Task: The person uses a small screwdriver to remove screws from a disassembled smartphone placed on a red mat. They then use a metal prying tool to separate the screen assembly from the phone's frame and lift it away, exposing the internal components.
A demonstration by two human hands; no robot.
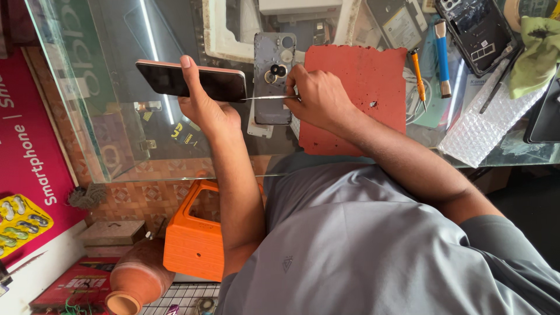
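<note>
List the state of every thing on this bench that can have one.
Smartphone: held on edge in left hand, off the glass.
Thin metal tool: pinched in right hand, tip at the phone's edge.
Grey back cover: detached, lying flat.
Orange screwdriver: lying unused.
Red mat: flat, bare.

black phone (192, 80), red mat (350, 99), orange box (195, 236), grey shirt (373, 245)

head view | worn on the person's head | faces steeply down over chest and forearms | close to glass tabletop (105, 87) | floor visible beneath | single view only
</note>
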